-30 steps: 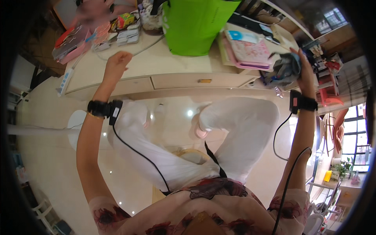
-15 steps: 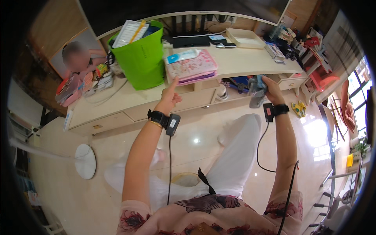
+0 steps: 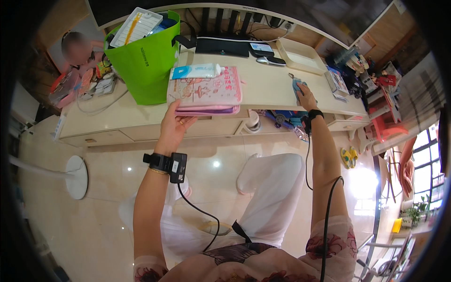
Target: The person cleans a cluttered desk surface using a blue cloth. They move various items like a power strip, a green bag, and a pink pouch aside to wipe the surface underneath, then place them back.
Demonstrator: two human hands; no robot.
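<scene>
My left hand (image 3: 173,127) grips the near left corner of a pink picture folder (image 3: 206,91) that lies on the cream cabinet top (image 3: 263,89). A white and blue tube (image 3: 196,71) rests on the folder's far edge. My right hand (image 3: 306,96) presses a blue cloth (image 3: 297,87) flat on the cabinet top further right. Both wrists wear black bands with cables.
A green bag (image 3: 146,58) with a white tray stands left of the folder. Behind are a black box (image 3: 221,46), a phone (image 3: 261,48), a mouse (image 3: 271,60) and a shallow cream tray (image 3: 303,57). Another person (image 3: 77,49) sits far left. A white fan base (image 3: 76,176) rests on the tiled floor.
The view swung right and closer to the cabinet. My left hand moved from the cabinet's left end to the pink folder; my right hand went up onto the top with the blue cloth.
</scene>
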